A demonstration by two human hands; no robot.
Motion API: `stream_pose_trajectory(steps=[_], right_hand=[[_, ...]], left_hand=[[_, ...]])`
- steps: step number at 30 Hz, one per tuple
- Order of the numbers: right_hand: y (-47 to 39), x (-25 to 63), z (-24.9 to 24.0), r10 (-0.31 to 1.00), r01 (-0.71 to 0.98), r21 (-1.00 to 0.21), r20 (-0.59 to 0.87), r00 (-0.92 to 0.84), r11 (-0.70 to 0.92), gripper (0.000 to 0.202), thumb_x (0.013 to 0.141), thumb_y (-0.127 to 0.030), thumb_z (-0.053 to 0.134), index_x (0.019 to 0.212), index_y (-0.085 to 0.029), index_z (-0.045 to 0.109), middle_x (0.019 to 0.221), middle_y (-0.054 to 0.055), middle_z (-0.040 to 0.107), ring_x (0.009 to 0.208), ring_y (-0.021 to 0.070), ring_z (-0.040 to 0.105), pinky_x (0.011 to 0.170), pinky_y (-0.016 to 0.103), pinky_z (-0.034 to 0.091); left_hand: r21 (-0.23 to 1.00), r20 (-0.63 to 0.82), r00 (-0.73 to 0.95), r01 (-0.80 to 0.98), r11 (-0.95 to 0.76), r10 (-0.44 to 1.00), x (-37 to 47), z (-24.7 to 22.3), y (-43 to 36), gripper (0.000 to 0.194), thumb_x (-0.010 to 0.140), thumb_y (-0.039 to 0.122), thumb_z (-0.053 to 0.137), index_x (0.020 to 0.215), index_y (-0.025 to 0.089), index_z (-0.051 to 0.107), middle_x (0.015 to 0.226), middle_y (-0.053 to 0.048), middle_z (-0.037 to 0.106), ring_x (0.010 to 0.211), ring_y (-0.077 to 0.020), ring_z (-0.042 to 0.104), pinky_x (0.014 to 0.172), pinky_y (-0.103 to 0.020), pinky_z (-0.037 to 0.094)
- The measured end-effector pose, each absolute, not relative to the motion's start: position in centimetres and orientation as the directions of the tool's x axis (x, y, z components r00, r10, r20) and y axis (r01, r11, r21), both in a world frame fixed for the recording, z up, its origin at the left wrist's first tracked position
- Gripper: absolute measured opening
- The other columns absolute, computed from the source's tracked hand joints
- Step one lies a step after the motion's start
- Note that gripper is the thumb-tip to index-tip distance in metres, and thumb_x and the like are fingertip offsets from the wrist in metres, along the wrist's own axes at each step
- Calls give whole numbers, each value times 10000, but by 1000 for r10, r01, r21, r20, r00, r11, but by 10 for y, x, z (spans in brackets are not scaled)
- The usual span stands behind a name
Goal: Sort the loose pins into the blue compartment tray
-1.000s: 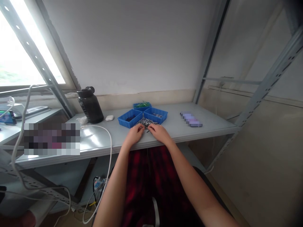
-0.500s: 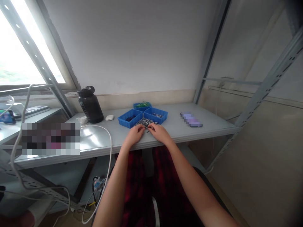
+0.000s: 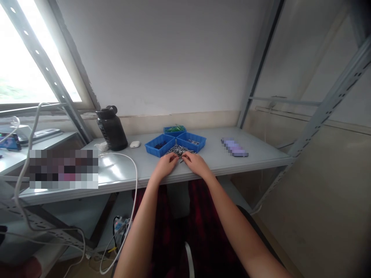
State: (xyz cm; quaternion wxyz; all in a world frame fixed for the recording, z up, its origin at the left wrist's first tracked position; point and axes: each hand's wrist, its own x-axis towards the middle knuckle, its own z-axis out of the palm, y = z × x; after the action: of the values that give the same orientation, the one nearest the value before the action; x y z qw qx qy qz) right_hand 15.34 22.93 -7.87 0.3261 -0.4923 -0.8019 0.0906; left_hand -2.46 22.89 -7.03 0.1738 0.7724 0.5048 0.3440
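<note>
A pile of small dark and silvery pieces (image 3: 180,149) lies on the tabletop. At its near edge are my left hand (image 3: 168,163) and my right hand (image 3: 193,161), fingertips close together. Both hands have their fingers pinched; whatever is between them is too small to make out. Around the pile stand three blue trays: the left one (image 3: 153,151) with dark pieces, the right one (image 3: 199,143) with silvery pieces, and the back one (image 3: 174,134) with green pieces.
A dark bottle (image 3: 112,130) and a white case (image 3: 135,144) stand left of the trays. To the right lies a phone (image 3: 235,148), partly blurred. A white cable (image 3: 135,181) hangs over the front edge of the table (image 3: 249,167). Metal uprights frame both sides.
The view has shifted very slightly. My legs have parted a little under the table. My hands remain at the pile in nearly the same pose.
</note>
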Motion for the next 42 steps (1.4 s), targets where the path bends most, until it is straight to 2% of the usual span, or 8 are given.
stream_pose_trajectory(steps=[16, 22, 28, 36, 42], right_hand=[[231, 153, -79, 859, 726, -488, 424, -287, 484, 200, 918, -282, 460, 1068, -256, 589, 912, 22, 700, 870, 200, 618, 683, 246, 385], [229, 152, -78, 854, 724, -482, 429, -295, 493, 228, 936, -361, 441, 983, -248, 634, 933, 30, 707, 873, 200, 619, 706, 254, 389], [230, 153, -79, 853, 732, -472, 432, -294, 491, 199, 934, -299, 445, 1020, -252, 618, 967, 29, 701, 893, 200, 615, 709, 252, 387], [229, 155, -79, 846, 718, -478, 440, -302, 505, 199, 926, -271, 438, 1074, -256, 571, 943, 27, 689, 868, 203, 612, 671, 248, 380], [229, 155, -80, 831, 706, -466, 447, -332, 533, 200, 922, -268, 436, 1077, -261, 562, 910, 17, 684, 835, 200, 609, 671, 250, 375]], left_hand=[[608, 363, 284, 649, -457, 887, -25, -71, 230, 252, 859, 347, 446, 844, 190, 643, 817, -31, 670, 763, -189, 585, 687, -271, 408], [606, 373, 278, 649, -459, 885, -26, -72, 231, 235, 860, 332, 442, 842, 188, 626, 825, -32, 665, 768, -187, 582, 691, -269, 412], [608, 364, 271, 656, -448, 891, -26, -72, 232, 243, 853, 340, 456, 882, 186, 643, 787, -27, 660, 732, -182, 579, 678, -268, 419], [585, 331, 297, 680, -442, 895, -25, -70, 230, 308, 863, 375, 446, 930, 190, 683, 904, -55, 700, 815, -214, 608, 695, -280, 431], [575, 325, 322, 680, -456, 889, -26, -71, 231, 329, 864, 375, 439, 993, 206, 689, 1002, -61, 701, 905, -230, 609, 771, -291, 440]])
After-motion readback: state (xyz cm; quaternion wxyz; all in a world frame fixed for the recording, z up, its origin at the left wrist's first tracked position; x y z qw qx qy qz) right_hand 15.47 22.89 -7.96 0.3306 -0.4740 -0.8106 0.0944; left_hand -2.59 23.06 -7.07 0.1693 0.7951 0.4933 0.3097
